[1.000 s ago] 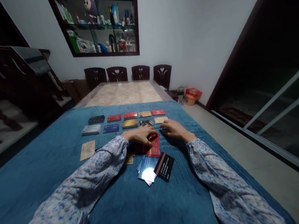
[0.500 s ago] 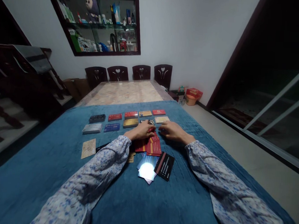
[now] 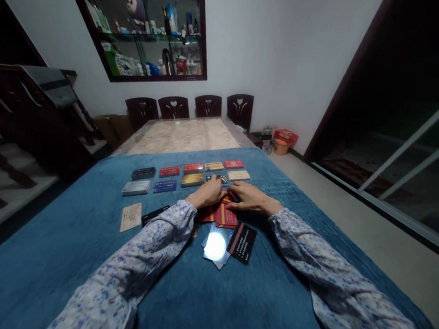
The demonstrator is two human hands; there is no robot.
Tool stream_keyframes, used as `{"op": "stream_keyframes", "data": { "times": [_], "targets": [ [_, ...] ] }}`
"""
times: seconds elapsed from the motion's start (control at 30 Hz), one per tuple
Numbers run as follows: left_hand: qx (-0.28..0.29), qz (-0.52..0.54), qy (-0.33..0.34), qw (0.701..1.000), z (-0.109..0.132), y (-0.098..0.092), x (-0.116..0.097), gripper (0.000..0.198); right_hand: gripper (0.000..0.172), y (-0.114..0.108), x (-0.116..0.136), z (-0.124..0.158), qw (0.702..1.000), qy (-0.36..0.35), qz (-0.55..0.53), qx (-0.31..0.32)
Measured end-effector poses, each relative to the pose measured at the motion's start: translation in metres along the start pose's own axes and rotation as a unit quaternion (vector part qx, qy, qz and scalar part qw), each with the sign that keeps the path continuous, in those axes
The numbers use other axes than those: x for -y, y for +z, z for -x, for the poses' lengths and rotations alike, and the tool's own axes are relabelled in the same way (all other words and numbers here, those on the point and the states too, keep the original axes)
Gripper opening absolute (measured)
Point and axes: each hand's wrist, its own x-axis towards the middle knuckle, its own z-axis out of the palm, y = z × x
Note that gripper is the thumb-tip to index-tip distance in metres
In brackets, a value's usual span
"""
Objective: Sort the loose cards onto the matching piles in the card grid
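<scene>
My left hand (image 3: 205, 195) lies on the blue cloth (image 3: 87, 255) with its fingers curled together, pinching a red card at the top of a loose pile of red cards (image 3: 224, 217). Its fingertips reach a dark card (image 3: 220, 178) in the laid-out rows. My right hand (image 3: 250, 198) rests just to the right, fingers stretched flat toward the same pile and touching its upper edge. Nearer to me lie a black card with a stripe (image 3: 241, 243) and a blue card (image 3: 215, 246) under a bright glare.
Two rows of cards lie beyond my hands: black (image 3: 143, 173), red (image 3: 169, 171), grey (image 3: 136, 187), blue (image 3: 164, 186), gold (image 3: 192, 179), cream (image 3: 238, 175). A tan card (image 3: 130, 216) lies at the left. Beyond are a marble table (image 3: 180, 135) and chairs (image 3: 207, 105).
Both hands have drawn closer together over the red pile. My left hand moved forward and right toward the dark card in the row, and my right hand slid left.
</scene>
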Motion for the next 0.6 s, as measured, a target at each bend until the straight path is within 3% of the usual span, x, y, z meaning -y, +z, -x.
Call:
{"op": "stream_keyframes", "data": {
  "times": [0.2, 0.33, 0.43, 0.6],
  "targets": [
    [-0.008, 0.009, 0.022, 1.000, 0.002, 0.001, 0.003, 0.028, 0.026, 0.005, -0.006, -0.004, 1.000, -0.016, -0.024, 0.009],
    [0.006, 0.031, 0.080, 0.996, 0.008, -0.001, 0.010, 0.019, 0.022, -0.003, -0.006, -0.002, 0.999, -0.021, -0.031, 0.025],
    [0.028, 0.051, 0.133, 0.989, 0.013, -0.003, 0.014, 0.023, 0.018, -0.009, -0.008, 0.000, 0.998, -0.024, -0.029, 0.043],
    [0.035, 0.036, 0.161, 0.986, 0.014, -0.001, 0.015, 0.022, 0.017, -0.014, -0.012, 0.000, 0.997, -0.035, -0.019, 0.061]
  ]
}}
